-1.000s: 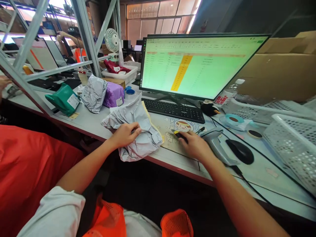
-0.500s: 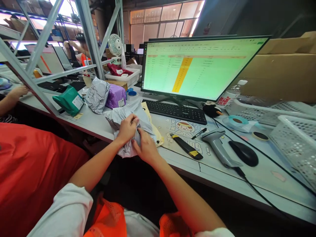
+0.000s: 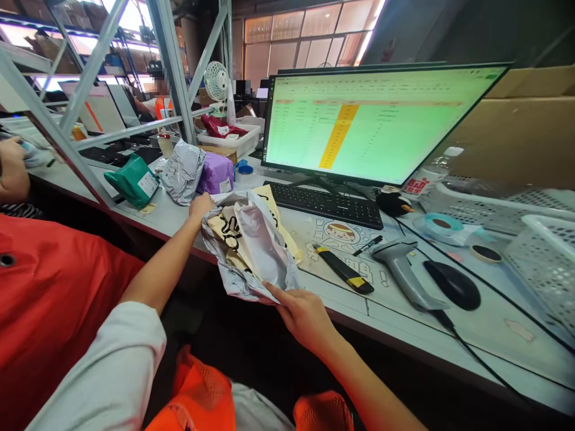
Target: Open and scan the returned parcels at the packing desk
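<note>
A grey plastic mailing bag (image 3: 283,272) gapes wide between my two hands at the desk's front edge. Inside its mouth shows a cream packet (image 3: 231,230) with black markings. My left hand (image 3: 200,208) is closed on the bag's far left rim, its fingertips partly hidden. At the near right rim, my right hand (image 3: 302,308) pinches the plastic, the index finger lying along the edge. Another cream piece with black print (image 3: 291,244) sticks out from beneath the bag on the right.
A utility knife (image 3: 344,269), marker (image 3: 368,244), barcode scanner (image 3: 404,278) and mouse (image 3: 451,284) lie to the right. Behind are a keyboard (image 3: 323,203) and monitor (image 3: 359,131). Green (image 3: 132,179), grey (image 3: 183,172) and purple (image 3: 216,173) parcels stand left. A co-worker's hand (image 3: 12,170) is far left.
My hands, close together on the crumpled bag before, have moved apart. The bag's mouth is now pulled open, and the cream packet inside shows. The view has shifted slightly left.
</note>
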Tool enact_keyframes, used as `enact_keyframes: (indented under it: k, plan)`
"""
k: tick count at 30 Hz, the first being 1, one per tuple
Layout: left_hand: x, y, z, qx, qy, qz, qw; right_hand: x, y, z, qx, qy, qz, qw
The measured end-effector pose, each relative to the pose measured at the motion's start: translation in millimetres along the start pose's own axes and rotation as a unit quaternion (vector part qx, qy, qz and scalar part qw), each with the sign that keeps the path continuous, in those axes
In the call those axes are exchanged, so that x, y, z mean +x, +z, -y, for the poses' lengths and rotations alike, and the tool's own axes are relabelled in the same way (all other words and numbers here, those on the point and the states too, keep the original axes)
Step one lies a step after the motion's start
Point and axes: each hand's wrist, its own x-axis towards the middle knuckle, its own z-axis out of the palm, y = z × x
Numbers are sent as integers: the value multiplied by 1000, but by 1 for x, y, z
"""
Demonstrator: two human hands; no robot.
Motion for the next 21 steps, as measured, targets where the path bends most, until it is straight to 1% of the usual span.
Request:
enact_keyframes:
  k: [1, 2, 3, 4, 5, 6, 7, 8, 9, 10, 11, 12, 15, 17, 19, 21]
  plan:
    - [-7, -1, -3, -8, 10, -23, 1000, 0, -1, -3, 8, 3, 4, 1000]
    - [-14, -6, -7, -28, 27, -71, 997, 0, -2, -5, 16, 8, 3, 1000]
    - [-23, -14, -10, -63, 55, -138, 987, 0, -3, -7, 24, 12, -2, 1000]
    - [-32, -24, -14, -108, 100, -204, 968, 0, -4, -8, 32, 16, -7, 999]
    - [-42, -35, -18, -155, 162, -240, 944, 0, -4, -9, 40, 19, -11, 999]
    - [-51, -45, -22, -191, 236, -230, 925, 0, -4, -10, 46, 20, -13, 999]
    - [-60, -53, -26, -204, 309, -169, 913, 0, -4, -10, 51, 18, -13, 998]
    - [-67, -58, -31, -187, 367, -70, 909, 1, -3, -11, 54, 15, -12, 998]
    - [-72, -59, -35, -148, 399, 33, 904, 2, -1, -10, 55, 12, -11, 998]
    - [-75, -58, -39, -100, 405, 117, 901, 4, 0, -10, 56, 8, -11, 998]
    - [-75, -53, -42, -55, 394, 169, 902, 5, 2, -9, 57, 5, -12, 998]
    - [-74, -46, -43, -21, 375, 192, 907, 6, 3, -8, 59, 2, -11, 998]
    - [-61, -25, -42, 36, 311, 230, 921, 5, -1, -6, 85, -4, 2, 996]
    - [-53, -17, -41, 48, 284, 280, 916, 5, -10, -9, 130, -5, -13, 991]
    - [-55, -14, -41, 19, 291, 326, 899, 8, -21, -13, 181, 5, -83, 980]
    - [-70, -18, -45, -35, 331, 346, 877, 18, -30, -18, 219, 35, -169, 960]
